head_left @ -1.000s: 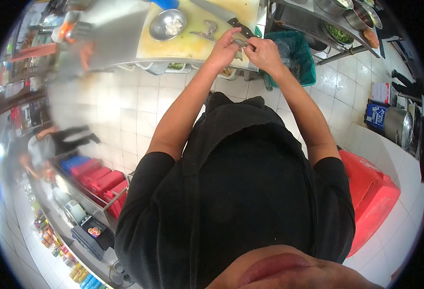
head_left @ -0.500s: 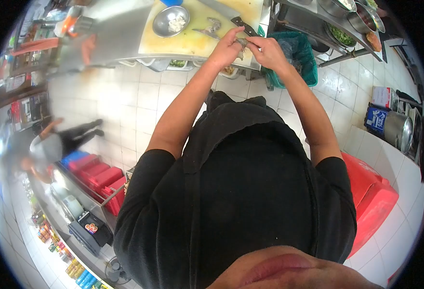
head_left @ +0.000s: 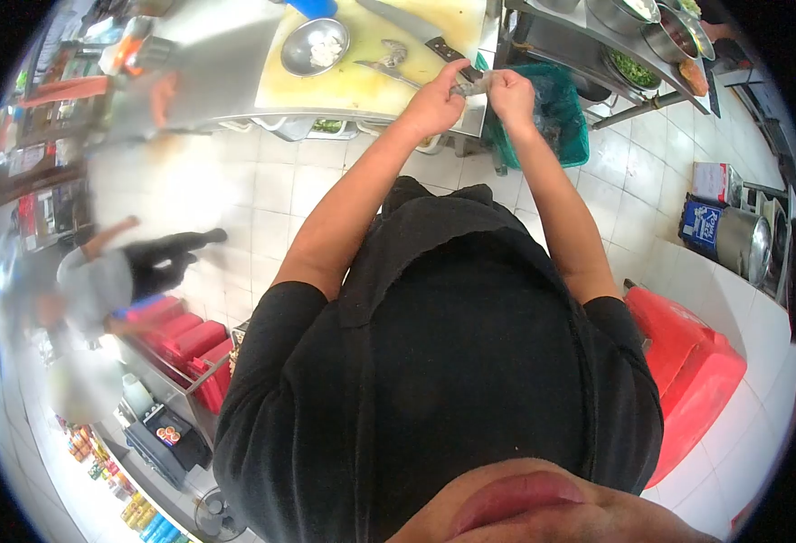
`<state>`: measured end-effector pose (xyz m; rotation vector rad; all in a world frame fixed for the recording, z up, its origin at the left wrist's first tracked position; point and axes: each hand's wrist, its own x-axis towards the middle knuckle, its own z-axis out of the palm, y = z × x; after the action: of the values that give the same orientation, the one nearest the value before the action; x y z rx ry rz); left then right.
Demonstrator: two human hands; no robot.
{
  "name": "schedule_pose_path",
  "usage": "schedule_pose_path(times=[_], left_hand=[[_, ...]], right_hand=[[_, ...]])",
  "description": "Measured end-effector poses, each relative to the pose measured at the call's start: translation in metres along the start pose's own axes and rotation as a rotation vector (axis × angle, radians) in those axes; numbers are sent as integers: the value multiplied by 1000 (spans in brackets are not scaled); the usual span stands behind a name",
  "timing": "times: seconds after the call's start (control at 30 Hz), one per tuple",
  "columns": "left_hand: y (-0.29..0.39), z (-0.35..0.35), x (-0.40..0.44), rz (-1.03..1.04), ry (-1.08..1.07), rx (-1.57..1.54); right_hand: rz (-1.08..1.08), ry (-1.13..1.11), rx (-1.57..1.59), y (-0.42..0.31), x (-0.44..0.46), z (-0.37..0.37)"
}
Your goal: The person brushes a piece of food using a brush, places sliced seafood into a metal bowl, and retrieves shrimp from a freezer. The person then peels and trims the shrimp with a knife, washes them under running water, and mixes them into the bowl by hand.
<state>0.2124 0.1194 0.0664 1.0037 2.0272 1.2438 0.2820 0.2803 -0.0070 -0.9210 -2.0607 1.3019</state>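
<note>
Over the front right corner of a yellowed cutting board (head_left: pixel 362 95), my left hand (head_left: pixel 436 104) grips a small greyish shrimp (head_left: pixel 470 88) between thumb and fingers. My right hand (head_left: pixel 512 98) pinches at the shrimp's other end, its fingers closed. Another grey shrimp (head_left: pixel 394 52) lies on the board, beside a small thin knife (head_left: pixel 385 70). A large knife (head_left: pixel 405 20) with a black handle rests behind my left hand. To the left is a metal bowl (head_left: pixel 295 54) with white pieces (head_left: pixel 326 51) in it.
A green basket (head_left: pixel 556 136) lined with clear plastic stands below the board's right side. Metal pots (head_left: pixel 624 14) and a pan of chopped greens (head_left: pixel 633 68) sit on the right shelf. A blurred person (head_left: pixel 99 271) is at the left. Behind me stands a red bin (head_left: pixel 687 380).
My right hand has moved slightly right, away from my left, and the shrimp now shows stretched between them. The person at the left has shifted toward the counter.
</note>
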Motion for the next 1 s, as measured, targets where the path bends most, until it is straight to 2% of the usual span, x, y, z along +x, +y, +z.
schedule_pose_path(times=[0.13, 0.2, 0.23, 0.27, 0.33, 0.43, 0.53, 0.57, 0.67, 0.7, 0.8, 0.9, 1.0], left_hand=[[-2, 1, 2, 2, 55, -4], [-1, -7, -2, -28, 79, -49], [-5, -8, 0, -17, 110, -73], [-9, -8, -1, -36, 112, -130], [-10, -12, 5, -57, 124, -241], [-5, -16, 7, -100, 92, -312], [-6, -14, 8, -78, 103, -318], [-7, -14, 12, -61, 105, -308], [-7, -2, 19, -24, 142, -474], [-7, 1, 20, -16, 140, -449], [-5, 0, 22, -2, 137, -393], [2, -3, 11, -19, 149, -339], [-13, 1, 7, 17, 190, -303]], right_hand=[[210, 172, 86, 60, 37, -26], [-26, 319, -196, 62, 47, -62], [0, 199, -390, 72, 55, -77], [-120, 181, -437, 94, 59, -83], [-41, 117, -604, 115, 67, -95], [-65, 239, -609, 107, 69, -114], [31, 107, -275, 74, 66, -118], [21, -14, -4, 58, 60, -107], [38, -497, 438, -14, 18, -71], [-5, -575, 437, -20, 11, -57], [67, -753, 455, -24, 7, -38], [-110, -591, 108, -28, -1, -40], [184, -668, 591, -40, -12, -39]])
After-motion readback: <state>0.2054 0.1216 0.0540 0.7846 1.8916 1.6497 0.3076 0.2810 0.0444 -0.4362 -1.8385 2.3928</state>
